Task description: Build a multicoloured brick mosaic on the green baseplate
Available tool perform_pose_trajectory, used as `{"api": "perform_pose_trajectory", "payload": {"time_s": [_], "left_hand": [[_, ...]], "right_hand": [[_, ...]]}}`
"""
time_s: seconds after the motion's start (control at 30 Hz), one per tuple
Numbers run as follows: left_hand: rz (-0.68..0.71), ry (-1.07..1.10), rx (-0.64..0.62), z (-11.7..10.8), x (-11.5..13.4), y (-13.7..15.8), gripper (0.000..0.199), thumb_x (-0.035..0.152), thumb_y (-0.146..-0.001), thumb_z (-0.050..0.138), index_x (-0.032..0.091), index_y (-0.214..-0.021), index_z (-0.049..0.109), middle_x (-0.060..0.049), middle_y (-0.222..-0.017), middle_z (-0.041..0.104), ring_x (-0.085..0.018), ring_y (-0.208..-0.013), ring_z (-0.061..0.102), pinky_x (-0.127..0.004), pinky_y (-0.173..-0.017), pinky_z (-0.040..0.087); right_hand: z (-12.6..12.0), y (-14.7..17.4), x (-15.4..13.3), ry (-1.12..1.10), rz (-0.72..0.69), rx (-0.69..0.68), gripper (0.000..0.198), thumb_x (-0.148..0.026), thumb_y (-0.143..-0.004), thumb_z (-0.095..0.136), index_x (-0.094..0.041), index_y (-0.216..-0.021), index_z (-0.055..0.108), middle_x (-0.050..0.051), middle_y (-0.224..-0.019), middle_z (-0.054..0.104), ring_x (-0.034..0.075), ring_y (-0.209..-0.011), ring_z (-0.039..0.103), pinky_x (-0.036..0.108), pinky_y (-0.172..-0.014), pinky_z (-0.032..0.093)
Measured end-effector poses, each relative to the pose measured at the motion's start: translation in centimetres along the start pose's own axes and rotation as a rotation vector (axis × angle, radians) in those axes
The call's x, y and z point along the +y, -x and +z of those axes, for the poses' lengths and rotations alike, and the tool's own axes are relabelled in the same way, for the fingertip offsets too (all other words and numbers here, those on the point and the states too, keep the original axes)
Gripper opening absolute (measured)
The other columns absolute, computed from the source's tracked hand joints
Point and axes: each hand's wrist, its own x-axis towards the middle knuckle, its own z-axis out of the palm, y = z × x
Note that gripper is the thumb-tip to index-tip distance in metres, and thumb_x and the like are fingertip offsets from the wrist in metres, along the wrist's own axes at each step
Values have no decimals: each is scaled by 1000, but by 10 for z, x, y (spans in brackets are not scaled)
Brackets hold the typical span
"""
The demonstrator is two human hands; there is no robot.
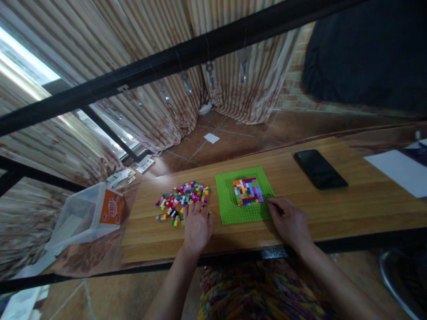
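Note:
A green studded baseplate [228,213] lies on the wooden table, with a square block of multicoloured toy bricks [248,191] built up near its middle. To its left is a loose pile of small bricks [182,195] in many colours. My left hand [198,226] rests palm down at the pile's near right edge, fingers reaching onto the bricks and slightly apart. At the baseplate's right edge, my right hand [290,220] has thumb and fingertips pinched together. Whatever lies between those fingertips is too small or hidden to make out.
A black smartphone [320,169] lies right of the baseplate, and white paper [398,171] lies at the far right. Left of the table stands a clear plastic box [78,218] with an orange label. A black metal bar [173,60] crosses above, in front of striped curtains [150,35].

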Motion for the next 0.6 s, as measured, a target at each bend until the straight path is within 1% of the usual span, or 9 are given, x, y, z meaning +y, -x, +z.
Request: {"api": "perform_pose_trajectory", "payload": {"time_s": [0.1,0.17,0.27,0.33,0.4,0.47,0.53,0.6], "left_hand": [[20,38,41,1,1,-2,14,15,-85,55,20,-88,67,-7,-105,67,-27,-100,56,-46,-91,40],[37,105,82,1,5,-6,14,14,-84,55,20,-87,67,-7,-99,68,-25,-96,57,-44,-88,42],[42,300,141,4,18,-16,14,11,-83,55,20,-83,65,-4,-85,68,-21,-87,60,-38,-84,46],[30,454,166,6,29,-26,14,11,-83,55,21,-82,65,-2,-81,68,-19,-83,62,-34,-81,48],[18,572,179,8,39,-36,15,11,-83,56,21,-85,66,-2,-82,69,-18,-82,63,-32,-78,49],[22,642,186,10,49,-45,19,10,-83,56,22,-92,68,-2,-85,71,-17,-82,64,-32,-79,49],[40,676,187,13,56,-52,23,10,-85,55,23,-97,69,-2,-89,73,-17,-85,65,-32,-81,50],[51,686,178,15,63,-57,22,10,-85,56,22,-97,70,-2,-92,74,-18,-88,66,-33,-83,49]], "right_hand": [[0,0,-1,-8,-8,7,21,-30,-92,51,-19,-94,68,7,-89,71,22,-81,67,34,-72,52],[0,-1,-1,-7,-4,6,21,-30,-92,50,-19,-94,68,8,-90,71,22,-82,67,35,-73,53],[-1,-1,-2,-2,7,-7,22,-30,-92,50,-19,-94,69,8,-90,71,22,-82,67,35,-73,53],[-1,-1,-3,8,9,-5,22,-31,-92,50,-20,-93,69,8,-91,71,23,-82,67,36,-72,53],[-1,-1,-3,12,13,-5,22,-31,-92,49,-20,-93,69,8,-91,71,23,-82,67,36,-72,53],[0,-1,-2,8,20,-11,22,-30,-92,49,-20,-94,69,8,-91,71,23,-83,67,36,-73,53],[0,-1,-1,1,23,-19,22,-30,-92,49,-20,-95,68,8,-92,71,22,-84,67,36,-75,53],[1,0,-1,-1,26,-22,22,-30,-93,49,-19,-96,68,8,-94,71,22,-85,67,36,-76,53]]}}
